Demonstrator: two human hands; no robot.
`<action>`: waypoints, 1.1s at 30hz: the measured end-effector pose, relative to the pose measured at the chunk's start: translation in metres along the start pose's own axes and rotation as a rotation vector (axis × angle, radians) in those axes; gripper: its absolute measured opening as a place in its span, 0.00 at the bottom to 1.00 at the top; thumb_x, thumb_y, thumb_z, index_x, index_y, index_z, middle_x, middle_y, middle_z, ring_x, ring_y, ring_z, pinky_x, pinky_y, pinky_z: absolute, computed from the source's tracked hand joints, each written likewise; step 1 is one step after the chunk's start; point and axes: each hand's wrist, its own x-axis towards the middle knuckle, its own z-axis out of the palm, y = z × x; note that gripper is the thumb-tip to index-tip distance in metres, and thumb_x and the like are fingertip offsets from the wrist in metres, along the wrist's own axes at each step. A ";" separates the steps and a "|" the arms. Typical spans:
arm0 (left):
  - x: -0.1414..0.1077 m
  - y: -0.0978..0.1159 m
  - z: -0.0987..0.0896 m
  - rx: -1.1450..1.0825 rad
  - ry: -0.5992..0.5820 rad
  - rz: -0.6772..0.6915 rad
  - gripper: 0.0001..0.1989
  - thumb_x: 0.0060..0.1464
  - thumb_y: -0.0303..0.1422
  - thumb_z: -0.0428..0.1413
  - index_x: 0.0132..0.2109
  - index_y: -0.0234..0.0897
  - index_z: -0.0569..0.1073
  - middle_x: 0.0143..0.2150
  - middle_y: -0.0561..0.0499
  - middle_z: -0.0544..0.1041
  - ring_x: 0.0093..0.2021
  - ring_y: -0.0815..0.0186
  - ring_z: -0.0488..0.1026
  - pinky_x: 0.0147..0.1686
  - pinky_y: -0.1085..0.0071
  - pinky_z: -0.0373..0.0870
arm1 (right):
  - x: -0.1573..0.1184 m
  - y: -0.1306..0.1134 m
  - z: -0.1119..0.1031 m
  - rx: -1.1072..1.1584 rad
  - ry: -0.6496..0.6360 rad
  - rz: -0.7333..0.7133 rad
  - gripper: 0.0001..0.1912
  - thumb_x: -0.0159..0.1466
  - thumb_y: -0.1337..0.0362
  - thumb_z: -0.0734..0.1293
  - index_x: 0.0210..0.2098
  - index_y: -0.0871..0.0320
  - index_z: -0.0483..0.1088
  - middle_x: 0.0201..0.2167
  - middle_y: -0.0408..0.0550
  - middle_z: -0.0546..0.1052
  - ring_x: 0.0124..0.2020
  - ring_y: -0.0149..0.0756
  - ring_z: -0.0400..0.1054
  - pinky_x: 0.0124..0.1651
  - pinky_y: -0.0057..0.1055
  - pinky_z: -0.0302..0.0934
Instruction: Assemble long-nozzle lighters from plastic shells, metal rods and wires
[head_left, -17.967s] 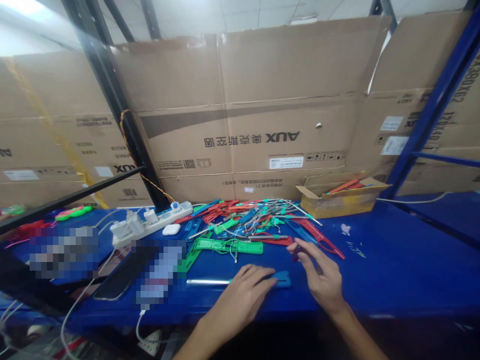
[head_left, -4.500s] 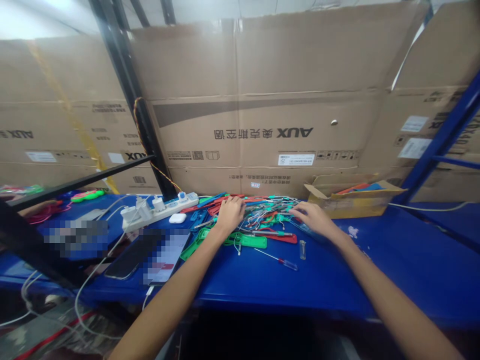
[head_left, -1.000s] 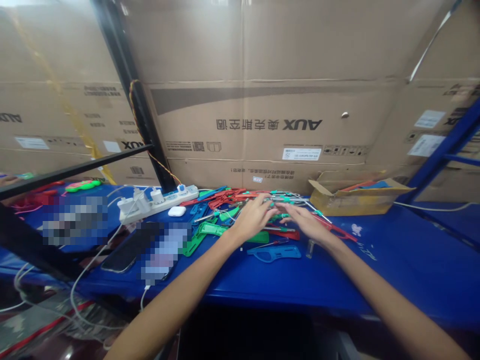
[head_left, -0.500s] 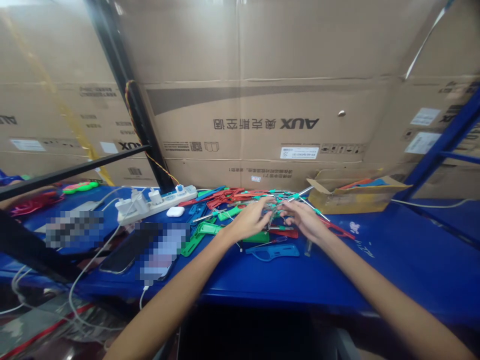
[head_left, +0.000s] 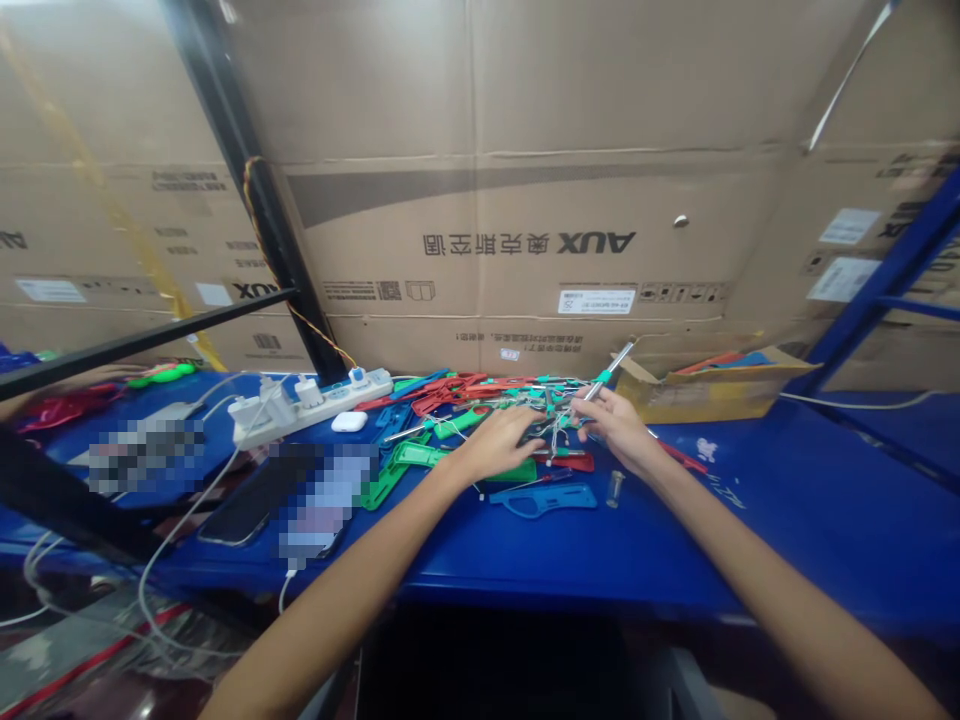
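Observation:
My right hand (head_left: 619, 430) is closed around a metal tube (head_left: 619, 356) with a green collar, its end tilted up to the right. Thin wires (head_left: 556, 440) hang in a tangle below and left of its fingers. My left hand (head_left: 501, 442) reaches over the pile with thumb and fingers bent but apart, touching or close to the wires. Under and around both hands lie more tubes with green collars and red, green and blue plastic handle shells. A blue shell (head_left: 551, 500) and a small clear cylinder (head_left: 615, 490) lie in front.
An opened cardboard box (head_left: 705, 400) with coloured parts stands behind on the right. To the left are a white power strip (head_left: 311, 408) with plugs, a white earphone case (head_left: 349, 422) and two phones. A black post (head_left: 259, 190) and large cardboard sheets rise behind the blue table (head_left: 465, 570).
My right hand has raised the tube, which now tilts more steeply, and drawn it slightly off the pile. My left hand has barely moved. The clear cylinder shows more fully.

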 end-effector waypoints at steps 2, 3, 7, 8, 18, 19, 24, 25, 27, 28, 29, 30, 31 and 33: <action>0.001 -0.002 -0.002 0.015 0.009 -0.021 0.14 0.66 0.35 0.58 0.56 0.35 0.74 0.54 0.41 0.79 0.56 0.52 0.76 0.56 0.58 0.71 | 0.001 0.000 -0.003 -0.023 0.002 -0.014 0.24 0.52 0.47 0.78 0.39 0.54 0.69 0.27 0.41 0.73 0.28 0.34 0.71 0.23 0.28 0.65; 0.001 -0.003 -0.003 0.018 0.018 -0.034 0.12 0.66 0.35 0.57 0.54 0.35 0.75 0.52 0.42 0.80 0.54 0.53 0.77 0.55 0.59 0.72 | 0.002 0.000 -0.004 -0.036 0.001 -0.020 0.25 0.52 0.47 0.78 0.39 0.54 0.69 0.27 0.41 0.72 0.28 0.34 0.71 0.23 0.28 0.65; 0.003 -0.007 -0.005 0.009 0.070 -0.078 0.11 0.70 0.34 0.53 0.48 0.35 0.79 0.46 0.44 0.83 0.47 0.56 0.80 0.48 0.65 0.74 | 0.002 0.001 -0.005 -0.100 -0.017 -0.042 0.24 0.53 0.47 0.77 0.39 0.54 0.69 0.27 0.41 0.73 0.29 0.35 0.71 0.24 0.28 0.65; 0.004 -0.007 -0.006 0.004 0.084 -0.085 0.11 0.71 0.35 0.53 0.48 0.35 0.79 0.45 0.44 0.83 0.46 0.56 0.80 0.47 0.65 0.74 | 0.001 0.002 -0.005 -0.118 -0.025 -0.047 0.23 0.54 0.47 0.76 0.39 0.54 0.69 0.28 0.42 0.73 0.29 0.36 0.71 0.24 0.29 0.65; 0.004 -0.012 -0.007 -0.060 0.171 -0.085 0.06 0.66 0.33 0.60 0.47 0.37 0.79 0.43 0.48 0.84 0.44 0.59 0.82 0.45 0.69 0.74 | -0.003 0.002 0.000 -0.265 -0.089 -0.087 0.19 0.59 0.48 0.73 0.40 0.55 0.69 0.32 0.45 0.76 0.32 0.38 0.72 0.27 0.33 0.70; 0.004 -0.012 -0.008 -0.061 0.174 -0.075 0.06 0.65 0.34 0.61 0.46 0.37 0.80 0.43 0.48 0.84 0.45 0.59 0.82 0.46 0.69 0.74 | -0.003 0.001 0.000 -0.274 -0.088 -0.093 0.19 0.59 0.49 0.72 0.40 0.55 0.69 0.33 0.45 0.76 0.32 0.39 0.72 0.28 0.34 0.71; 0.005 -0.011 -0.013 -0.035 0.195 -0.059 0.09 0.67 0.36 0.59 0.42 0.37 0.81 0.39 0.48 0.84 0.40 0.60 0.81 0.43 0.70 0.72 | -0.005 -0.002 0.001 -0.303 -0.109 -0.103 0.18 0.60 0.49 0.72 0.40 0.55 0.70 0.35 0.47 0.77 0.32 0.39 0.72 0.27 0.35 0.71; 0.004 -0.010 -0.013 -0.024 0.201 -0.060 0.10 0.68 0.36 0.58 0.42 0.37 0.81 0.39 0.48 0.84 0.39 0.60 0.81 0.42 0.70 0.72 | -0.006 -0.002 0.001 -0.303 -0.118 -0.105 0.18 0.60 0.49 0.72 0.40 0.55 0.70 0.35 0.47 0.77 0.32 0.39 0.72 0.27 0.35 0.71; 0.004 -0.009 -0.013 -0.001 0.219 -0.062 0.12 0.69 0.37 0.56 0.42 0.37 0.81 0.39 0.47 0.84 0.39 0.60 0.81 0.43 0.68 0.71 | -0.007 -0.001 0.004 -0.297 -0.138 -0.105 0.18 0.60 0.49 0.72 0.40 0.55 0.70 0.35 0.47 0.76 0.31 0.38 0.72 0.27 0.35 0.71; 0.004 -0.008 -0.013 0.010 0.228 -0.060 0.11 0.69 0.37 0.56 0.43 0.37 0.82 0.40 0.47 0.84 0.40 0.59 0.81 0.44 0.68 0.71 | -0.007 0.000 0.005 -0.292 -0.147 -0.104 0.19 0.60 0.48 0.72 0.40 0.55 0.70 0.35 0.47 0.76 0.31 0.38 0.71 0.27 0.35 0.71; 0.004 -0.007 -0.013 0.020 0.236 -0.053 0.11 0.69 0.37 0.56 0.45 0.37 0.82 0.42 0.47 0.84 0.42 0.59 0.81 0.46 0.67 0.71 | -0.008 0.002 0.006 -0.284 -0.155 -0.102 0.19 0.60 0.48 0.72 0.40 0.55 0.70 0.35 0.47 0.76 0.31 0.38 0.71 0.27 0.35 0.72; 0.004 -0.006 -0.013 0.029 0.242 -0.045 0.10 0.69 0.37 0.57 0.46 0.38 0.81 0.44 0.46 0.84 0.45 0.58 0.80 0.48 0.65 0.71 | -0.008 0.003 0.008 -0.276 -0.163 -0.099 0.20 0.60 0.47 0.73 0.40 0.55 0.70 0.35 0.47 0.75 0.31 0.38 0.71 0.27 0.36 0.72; 0.004 -0.005 -0.013 0.037 0.247 -0.035 0.10 0.68 0.37 0.57 0.48 0.38 0.81 0.47 0.46 0.84 0.48 0.58 0.79 0.50 0.64 0.70 | -0.008 0.004 0.009 -0.267 -0.171 -0.095 0.21 0.59 0.47 0.73 0.40 0.55 0.70 0.35 0.47 0.75 0.32 0.38 0.71 0.28 0.36 0.73; 0.005 -0.002 -0.013 0.052 0.253 -0.019 0.10 0.68 0.37 0.58 0.49 0.39 0.81 0.50 0.46 0.83 0.52 0.57 0.77 0.54 0.62 0.68 | -0.009 0.005 0.012 -0.247 -0.191 -0.085 0.21 0.59 0.46 0.73 0.41 0.55 0.70 0.36 0.48 0.75 0.35 0.40 0.72 0.29 0.37 0.74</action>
